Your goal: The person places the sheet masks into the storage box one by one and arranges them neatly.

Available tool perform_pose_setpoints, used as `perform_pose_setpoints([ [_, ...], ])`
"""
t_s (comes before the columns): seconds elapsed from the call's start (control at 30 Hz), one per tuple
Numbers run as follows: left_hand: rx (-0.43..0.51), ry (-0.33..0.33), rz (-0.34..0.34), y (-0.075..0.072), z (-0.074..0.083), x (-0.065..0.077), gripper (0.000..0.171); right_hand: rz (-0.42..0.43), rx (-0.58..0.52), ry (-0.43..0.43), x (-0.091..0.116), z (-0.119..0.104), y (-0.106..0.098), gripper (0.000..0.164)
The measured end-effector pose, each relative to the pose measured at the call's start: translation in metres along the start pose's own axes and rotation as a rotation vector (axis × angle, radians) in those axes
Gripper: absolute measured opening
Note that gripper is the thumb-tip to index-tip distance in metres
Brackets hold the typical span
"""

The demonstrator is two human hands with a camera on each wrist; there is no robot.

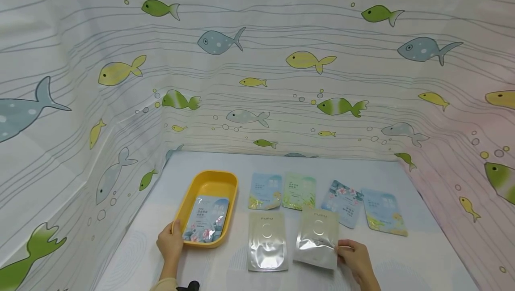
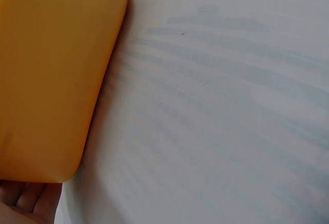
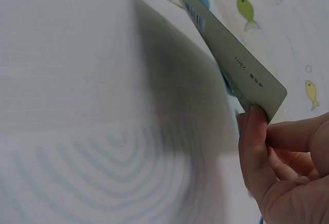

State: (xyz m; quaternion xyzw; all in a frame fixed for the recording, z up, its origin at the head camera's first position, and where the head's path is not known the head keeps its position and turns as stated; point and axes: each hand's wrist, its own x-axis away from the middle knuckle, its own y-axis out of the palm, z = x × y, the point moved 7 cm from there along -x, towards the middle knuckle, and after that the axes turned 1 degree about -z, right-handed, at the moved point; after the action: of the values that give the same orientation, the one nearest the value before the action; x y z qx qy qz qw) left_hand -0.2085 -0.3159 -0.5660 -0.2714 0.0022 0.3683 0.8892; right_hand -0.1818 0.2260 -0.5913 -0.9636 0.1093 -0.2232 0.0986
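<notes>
My left hand grips the near left corner of a yellow plastic tray. Inside the tray lies a blue sheet mask packet with pink flowers. In the left wrist view, fingers show under the tray's end. My right hand pinches the right edge of a silver sheet mask packet. The right wrist view shows this packet tilted up between thumb and fingers, its printed back visible and a shadow beneath it. A second silver packet lies flat to its left.
Behind the silver packets lie a blue packet, a green packet, a flowered packet and another blue packet. Fish-printed sheeting walls the white table at the back and sides. A small black object shows at the bottom edge.
</notes>
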Motion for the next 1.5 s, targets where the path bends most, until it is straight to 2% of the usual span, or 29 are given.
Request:
perform_pose_setpoints([
  [0.6, 0.003, 0.032, 0.002, 0.000, 0.004, 0.000, 0.029, -0.026, -0.022, -0.145, 0.001, -0.045, 0.020, 0.027],
  [1.0, 0.000, 0.045, 0.006, 0.000, 0.004, -0.001, 0.027, -0.042, -0.029, -0.158, 0.000, -0.057, 0.029, 0.027],
  [1.5, -0.002, 0.021, 0.005, -0.001, 0.003, 0.000, 0.028, -0.061, -0.027, -0.179, 0.002, -0.065, 0.036, 0.026],
])
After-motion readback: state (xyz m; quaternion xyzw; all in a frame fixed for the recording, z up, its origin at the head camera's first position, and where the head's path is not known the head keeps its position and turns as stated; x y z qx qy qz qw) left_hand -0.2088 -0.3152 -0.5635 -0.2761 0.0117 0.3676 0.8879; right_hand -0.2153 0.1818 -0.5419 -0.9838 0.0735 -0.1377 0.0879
